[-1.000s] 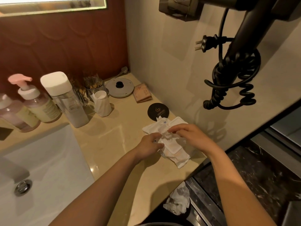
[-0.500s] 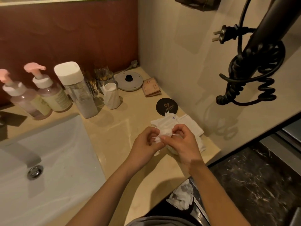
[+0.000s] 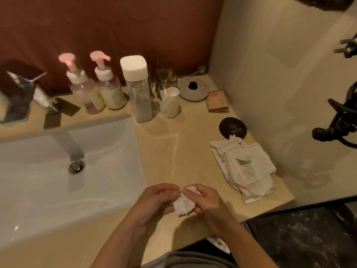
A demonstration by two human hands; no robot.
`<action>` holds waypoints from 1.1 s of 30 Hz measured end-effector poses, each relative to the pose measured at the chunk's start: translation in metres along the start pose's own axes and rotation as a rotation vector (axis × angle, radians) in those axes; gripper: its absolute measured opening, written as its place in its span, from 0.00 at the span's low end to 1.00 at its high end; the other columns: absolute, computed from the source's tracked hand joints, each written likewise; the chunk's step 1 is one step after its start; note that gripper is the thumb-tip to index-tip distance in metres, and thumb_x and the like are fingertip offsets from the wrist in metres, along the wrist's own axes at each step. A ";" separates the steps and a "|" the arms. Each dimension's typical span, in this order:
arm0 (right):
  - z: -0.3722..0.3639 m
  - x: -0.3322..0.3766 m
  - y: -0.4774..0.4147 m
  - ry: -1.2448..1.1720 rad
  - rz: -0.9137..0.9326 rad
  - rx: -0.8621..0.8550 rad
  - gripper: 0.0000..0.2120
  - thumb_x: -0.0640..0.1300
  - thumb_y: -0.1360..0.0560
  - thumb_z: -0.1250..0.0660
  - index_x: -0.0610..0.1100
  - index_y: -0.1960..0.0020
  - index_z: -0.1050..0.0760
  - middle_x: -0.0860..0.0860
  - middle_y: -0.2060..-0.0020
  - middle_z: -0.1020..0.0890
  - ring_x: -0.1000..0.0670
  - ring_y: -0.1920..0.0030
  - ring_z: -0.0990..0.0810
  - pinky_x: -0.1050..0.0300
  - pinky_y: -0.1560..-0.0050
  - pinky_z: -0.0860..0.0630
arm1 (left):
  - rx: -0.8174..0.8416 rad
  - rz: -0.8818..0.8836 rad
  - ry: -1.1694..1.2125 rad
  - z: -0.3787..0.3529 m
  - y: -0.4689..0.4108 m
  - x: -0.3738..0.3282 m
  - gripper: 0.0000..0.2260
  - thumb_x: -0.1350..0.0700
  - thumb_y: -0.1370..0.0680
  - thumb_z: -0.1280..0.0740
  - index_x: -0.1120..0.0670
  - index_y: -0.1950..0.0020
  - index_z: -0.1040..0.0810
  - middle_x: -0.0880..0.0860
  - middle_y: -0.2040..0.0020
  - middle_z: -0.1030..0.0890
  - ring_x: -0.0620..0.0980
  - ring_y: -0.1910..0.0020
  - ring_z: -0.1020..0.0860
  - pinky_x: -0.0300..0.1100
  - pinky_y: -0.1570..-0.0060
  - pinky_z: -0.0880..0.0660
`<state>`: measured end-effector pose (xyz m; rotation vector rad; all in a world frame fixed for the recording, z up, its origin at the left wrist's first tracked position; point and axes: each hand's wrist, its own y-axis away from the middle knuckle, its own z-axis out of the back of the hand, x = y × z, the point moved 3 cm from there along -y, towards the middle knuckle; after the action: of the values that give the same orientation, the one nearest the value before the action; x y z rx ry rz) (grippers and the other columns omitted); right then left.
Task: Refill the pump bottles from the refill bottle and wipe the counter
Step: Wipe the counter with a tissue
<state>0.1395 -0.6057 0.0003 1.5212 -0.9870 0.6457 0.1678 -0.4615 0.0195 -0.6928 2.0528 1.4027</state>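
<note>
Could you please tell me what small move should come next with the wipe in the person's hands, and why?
Probably press the crumpled wipe onto the counter just ahead and begin wiping: left hand and right hand both hold it near the counter's front edge.

pink pumps (image 3: 67, 59) on clear bottles (image 3: 87, 97), white-capped refill (image 3: 137, 88), black coaster (image 3: 232, 126), white wipe (image 3: 183, 205), beige counter (image 3: 173, 151), dark red wall (image 3: 116, 26).

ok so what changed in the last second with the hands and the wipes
The left hand and right hand drew back from the wipe pack toward the body, pulling a wipe out; they now hold it crumpled between them. The pack, pump bottles and refill bottle stayed put.
</note>
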 end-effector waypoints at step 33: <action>-0.007 0.012 -0.010 0.224 -0.141 0.547 0.26 0.35 0.37 0.25 0.43 0.40 0.22 0.43 0.44 0.19 0.46 0.46 0.21 0.56 0.48 0.24 | 0.007 -0.174 0.213 0.034 0.018 -0.004 0.10 0.71 0.25 0.37 0.61 0.48 0.22 0.59 0.55 0.19 0.53 0.55 0.19 0.42 0.58 0.21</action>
<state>0.1542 -0.6018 0.0065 1.9199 -0.5449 1.0148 0.1636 -0.4228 0.0240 -1.0302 2.0978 1.2681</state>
